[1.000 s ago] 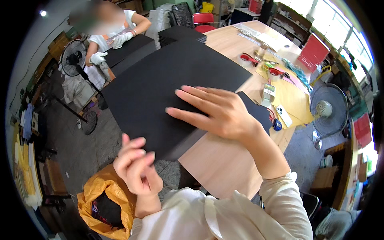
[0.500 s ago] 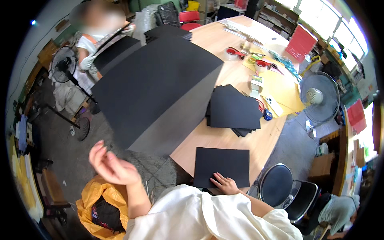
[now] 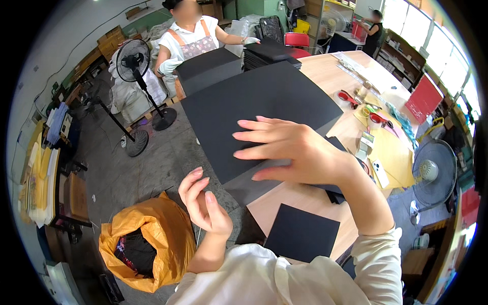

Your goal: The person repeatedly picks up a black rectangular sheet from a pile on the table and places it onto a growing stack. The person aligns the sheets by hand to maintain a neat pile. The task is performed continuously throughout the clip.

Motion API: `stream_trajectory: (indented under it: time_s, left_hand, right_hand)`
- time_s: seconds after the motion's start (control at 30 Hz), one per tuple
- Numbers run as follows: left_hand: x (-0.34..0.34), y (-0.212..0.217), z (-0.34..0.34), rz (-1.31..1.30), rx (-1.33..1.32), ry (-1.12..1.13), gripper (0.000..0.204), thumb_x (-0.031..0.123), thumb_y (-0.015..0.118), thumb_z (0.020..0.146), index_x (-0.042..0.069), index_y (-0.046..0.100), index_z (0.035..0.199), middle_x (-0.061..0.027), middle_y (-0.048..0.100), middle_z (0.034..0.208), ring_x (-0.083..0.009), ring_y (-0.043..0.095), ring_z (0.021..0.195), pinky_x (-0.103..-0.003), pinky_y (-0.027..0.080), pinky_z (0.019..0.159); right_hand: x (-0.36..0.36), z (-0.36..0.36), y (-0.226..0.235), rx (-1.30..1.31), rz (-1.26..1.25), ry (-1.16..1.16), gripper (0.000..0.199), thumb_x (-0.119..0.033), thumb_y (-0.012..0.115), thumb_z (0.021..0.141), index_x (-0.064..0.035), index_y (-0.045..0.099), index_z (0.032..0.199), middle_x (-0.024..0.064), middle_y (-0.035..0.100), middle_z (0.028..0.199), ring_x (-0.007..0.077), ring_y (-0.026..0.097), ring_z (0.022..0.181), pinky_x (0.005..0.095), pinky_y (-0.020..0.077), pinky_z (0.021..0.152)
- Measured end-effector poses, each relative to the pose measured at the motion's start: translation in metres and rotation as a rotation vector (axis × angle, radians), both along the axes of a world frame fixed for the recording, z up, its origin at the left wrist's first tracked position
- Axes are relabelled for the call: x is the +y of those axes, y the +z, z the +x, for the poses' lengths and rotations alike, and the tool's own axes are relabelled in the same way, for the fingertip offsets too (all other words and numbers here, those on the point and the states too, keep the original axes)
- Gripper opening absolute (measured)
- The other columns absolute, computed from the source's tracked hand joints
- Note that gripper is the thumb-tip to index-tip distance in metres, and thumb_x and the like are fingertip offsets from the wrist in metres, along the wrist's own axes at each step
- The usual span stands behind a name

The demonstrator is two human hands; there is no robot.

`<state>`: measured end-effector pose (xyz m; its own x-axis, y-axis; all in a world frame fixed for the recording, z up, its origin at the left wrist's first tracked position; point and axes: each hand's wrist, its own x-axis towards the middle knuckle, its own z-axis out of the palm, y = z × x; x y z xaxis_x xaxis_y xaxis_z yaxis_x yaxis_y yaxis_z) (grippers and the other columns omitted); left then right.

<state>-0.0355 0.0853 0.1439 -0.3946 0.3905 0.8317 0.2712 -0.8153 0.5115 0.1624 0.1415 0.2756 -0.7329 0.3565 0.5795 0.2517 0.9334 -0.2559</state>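
Observation:
My right hand (image 3: 290,150) hovers over the large stack of black sheets (image 3: 229,112), its fingers spread and nothing in them. Whether the fingertips touch the top sheet I cannot tell. Beside the stack's near left corner, my left hand (image 3: 207,206) is raised in the air, empty, with loosely bent fingers and the thumb apart. A single smaller black sheet (image 3: 303,231) lies near the table edge in front of me. Behind my right forearm, the pile of smaller black sheets (image 3: 334,196) is mostly hidden.
Across the table a co-worker in an apron (image 3: 197,47) has gloved hands at other black stacks (image 3: 211,68). Scissors (image 3: 380,120), tape and yellow paper (image 3: 399,157) lie on the right. An orange sack (image 3: 175,239) stands at left; fans (image 3: 133,61) stand on the floor.
My right hand has left the small black sheet and come up over the large stack. My left hand stays raised. The co-worker's gloved hands have lowered to the stacks, and my view has shifted.

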Motion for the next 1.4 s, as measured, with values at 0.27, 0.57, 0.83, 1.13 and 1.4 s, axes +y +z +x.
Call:
stream_trajectory:
  time_s: [0.27,0.57,0.83,1.13,1.4]
  left_hand:
    - [0.001,0.003,-0.001,0.003,-0.018,0.006,0.024,0.007,0.047,0.092,-0.003,0.057,0.11,-0.0199,0.053,0.12,-0.0307,0.051,0.115,-0.046,0.037,0.105]
    - [0.005,0.003,-0.002,0.017,0.056,-0.014,0.038,0.01,0.044,0.093,-0.009,0.054,0.124,-0.0236,0.051,0.13,-0.0342,0.05,0.122,-0.046,0.036,0.107]
    - [0.009,0.009,0.005,-0.04,0.3,0.075,0.053,0.015,0.045,0.093,-0.014,0.044,0.137,-0.0309,0.044,0.139,-0.0424,0.045,0.129,-0.053,0.032,0.111]
    - [0.01,0.005,0.004,-0.041,0.367,0.081,0.055,0.012,0.042,0.094,-0.013,0.037,0.142,-0.033,0.039,0.143,-0.0442,0.04,0.134,-0.054,0.031,0.111]
    - [0.012,-0.003,0.007,-0.016,0.309,0.118,0.06,0.016,0.051,0.087,-0.009,0.043,0.141,-0.0357,0.048,0.137,-0.049,0.048,0.128,-0.059,0.029,0.11]
  right_hand:
    - [0.033,-0.005,-0.013,-0.073,-0.093,0.09,0.032,-0.028,0.079,0.078,-0.0105,0.076,0.105,0.0148,0.067,0.121,0.0313,0.06,0.12,0.0375,0.0515,0.096]
    - [0.039,-0.008,-0.016,0.047,-0.236,0.134,0.019,-0.019,0.073,0.085,-0.0078,0.076,0.1,0.0139,0.072,0.104,0.0299,0.065,0.111,0.0388,0.0509,0.099]
    - [0.041,-0.008,-0.014,0.079,-0.344,0.161,0.018,-0.015,0.071,0.087,-0.0036,0.075,0.1,0.0149,0.072,0.102,0.0306,0.065,0.11,0.0402,0.0499,0.101]
    - [0.042,-0.008,-0.014,0.097,-0.329,0.182,0.016,-0.014,0.07,0.088,-0.0003,0.074,0.095,0.0142,0.073,0.101,0.0314,0.066,0.109,0.0414,0.0495,0.102]
    - [0.041,-0.008,-0.011,0.077,-0.351,0.207,0.021,-0.004,0.071,0.082,0.0034,0.073,0.102,0.0185,0.073,0.098,0.0362,0.065,0.111,0.047,0.0476,0.103]
